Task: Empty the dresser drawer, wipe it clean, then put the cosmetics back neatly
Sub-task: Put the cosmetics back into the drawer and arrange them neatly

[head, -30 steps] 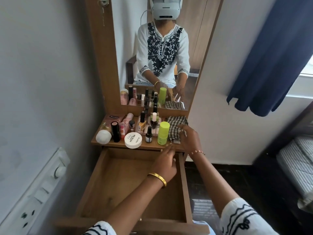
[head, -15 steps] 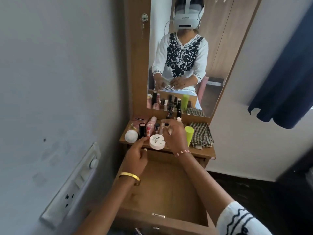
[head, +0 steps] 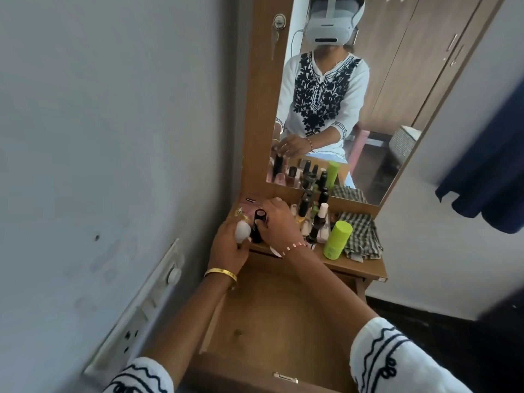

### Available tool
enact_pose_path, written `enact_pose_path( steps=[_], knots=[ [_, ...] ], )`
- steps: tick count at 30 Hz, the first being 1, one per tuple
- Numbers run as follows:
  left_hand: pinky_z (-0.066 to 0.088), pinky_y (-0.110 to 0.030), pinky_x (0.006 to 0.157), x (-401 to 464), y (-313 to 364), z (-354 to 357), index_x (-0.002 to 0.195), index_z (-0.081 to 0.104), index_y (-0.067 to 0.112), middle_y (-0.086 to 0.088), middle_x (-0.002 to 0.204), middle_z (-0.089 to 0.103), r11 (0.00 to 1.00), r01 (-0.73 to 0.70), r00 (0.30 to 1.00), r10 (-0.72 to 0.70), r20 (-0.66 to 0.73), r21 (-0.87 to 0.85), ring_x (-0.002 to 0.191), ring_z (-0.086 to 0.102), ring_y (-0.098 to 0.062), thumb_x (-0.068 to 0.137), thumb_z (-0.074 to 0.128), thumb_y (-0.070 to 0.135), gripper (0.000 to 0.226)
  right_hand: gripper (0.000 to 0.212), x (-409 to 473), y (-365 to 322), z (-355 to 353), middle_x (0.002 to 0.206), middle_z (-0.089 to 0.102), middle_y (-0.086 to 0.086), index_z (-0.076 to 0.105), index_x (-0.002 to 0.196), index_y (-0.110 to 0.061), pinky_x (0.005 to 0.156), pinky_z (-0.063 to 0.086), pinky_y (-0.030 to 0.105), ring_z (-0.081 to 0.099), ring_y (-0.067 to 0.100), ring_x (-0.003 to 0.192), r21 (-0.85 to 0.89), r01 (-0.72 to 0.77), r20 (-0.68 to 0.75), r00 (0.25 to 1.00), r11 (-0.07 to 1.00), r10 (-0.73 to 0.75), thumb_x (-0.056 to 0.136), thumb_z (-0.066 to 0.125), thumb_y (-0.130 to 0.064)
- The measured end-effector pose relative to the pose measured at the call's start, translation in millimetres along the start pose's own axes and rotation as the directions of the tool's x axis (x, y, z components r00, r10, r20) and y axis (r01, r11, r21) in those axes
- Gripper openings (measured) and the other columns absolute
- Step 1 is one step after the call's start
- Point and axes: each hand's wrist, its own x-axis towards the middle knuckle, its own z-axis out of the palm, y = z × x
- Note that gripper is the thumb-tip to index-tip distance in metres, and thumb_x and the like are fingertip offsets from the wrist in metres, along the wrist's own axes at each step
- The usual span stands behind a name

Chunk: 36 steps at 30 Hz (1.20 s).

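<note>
The right hand (head: 279,222) closes its grip on a black tube (head: 258,226); the left hand (head: 228,245) seems to clasp a white bottle (head: 243,231). Both crowd the desk (head: 365,265) beside bottles (head: 313,219), a green tube (head: 337,240) and checked cloth (head: 361,234). The drawer (head: 283,316) below lies open.

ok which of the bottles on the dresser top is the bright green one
The lime green cylindrical bottle at the front right of the shelf, beside the checked cloth. The small bottles behind and left of it are dark capped or white capped.
</note>
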Motion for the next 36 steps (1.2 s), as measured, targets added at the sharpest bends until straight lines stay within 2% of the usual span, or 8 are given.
enact_pose_path(
  steps=[7,10,16,20,25,31,36],
  knots=[
    [0.038,-0.040,0.106,18.8,-6.1,13.8,0.135,0.043,0.015,-0.009,0.138,0.049,0.999,0.050,0.999,-0.050,0.018,0.011,0.124,0.049,-0.030,0.078,0.071,0.018,0.063,0.029,6.5,2.4,6.9,0.120,0.058,0.014,0.060,0.116,-0.004,0.097,0.040,0.033,0.047,0.028,0.115,-0.069,0.001,-0.008,1.000,0.998,-0.001,0.089,0.053,-0.006],
    [0.037,-0.041,0.106,21.3,-8.6,16.0,0.135,0.043,0.013,-0.011,0.136,0.050,0.996,0.078,0.997,-0.078,-0.005,0.037,0.123,0.049,-0.031,0.079,0.070,0.018,0.062,0.027,8.2,4.8,4.9,0.118,0.058,0.016,0.062,0.113,-0.002,0.095,0.040,0.032,0.048,0.029,0.112,-0.079,0.010,-0.002,1.000,0.997,-0.010,0.088,0.052,-0.001],
    [0.035,-0.037,0.108,11.7,-14.7,9.4,0.134,0.045,0.007,-0.015,0.135,0.051,0.999,0.033,0.997,-0.032,-0.072,0.013,0.124,0.048,-0.033,0.081,0.066,0.015,0.057,0.030,9.9,6.3,3.2,0.121,0.058,0.014,0.061,0.116,-0.004,0.097,0.038,0.029,0.048,0.027,0.114,-0.064,0.018,0.012,1.000,0.998,-0.017,0.088,0.053,-0.002],
    [0.039,-0.036,0.103,0.0,-20.9,-2.7,0.128,0.050,0.004,-0.017,0.129,0.056,0.993,0.034,0.985,-0.053,-0.167,-0.114,0.118,0.052,-0.034,0.078,0.068,0.009,0.053,0.036,9.3,6.1,5.2,0.120,0.058,0.013,0.058,0.121,-0.007,0.100,0.041,0.035,0.047,0.027,0.116,-0.053,0.033,0.038,0.999,0.998,-0.031,0.085,0.057,-0.003],
    [0.039,-0.029,0.098,-12.5,-24.2,-14.0,0.129,0.051,0.008,-0.014,0.126,0.059,0.988,0.058,0.978,-0.086,-0.191,-0.143,0.115,0.055,-0.031,0.079,0.068,0.011,0.053,0.039,7.5,4.4,7.9,0.120,0.059,0.012,0.057,0.121,-0.008,0.100,0.042,0.034,0.050,0.025,0.116,-0.023,0.026,0.014,1.000,0.999,-0.026,0.083,0.059,-0.002],
    [0.045,-0.038,0.098,-24.1,-25.1,-20.9,0.131,0.049,0.012,-0.015,0.124,0.059,0.980,0.119,0.978,-0.144,-0.152,-0.161,0.112,0.056,-0.033,0.079,0.066,0.028,0.057,0.038,5.6,1.8,6.7,0.122,0.057,0.011,0.056,0.121,-0.009,0.099,0.040,0.032,0.047,0.026,0.116,-0.060,0.010,-0.004,1.000,0.998,-0.010,0.084,0.061,-0.007],
    [0.041,-0.030,0.095,-37.8,-22.0,-27.5,0.132,0.048,0.013,-0.013,0.126,0.059,0.971,0.094,0.977,-0.132,-0.165,-0.222,0.114,0.055,-0.029,0.067,0.061,0.048,0.076,0.033,-4.0,-3.0,-0.1,0.124,0.055,0.012,0.058,0.119,-0.006,0.100,0.037,0.031,0.046,0.028,0.116,-0.062,0.024,-0.127,0.991,0.998,-0.032,0.086,0.057,-0.008]
  ],
)
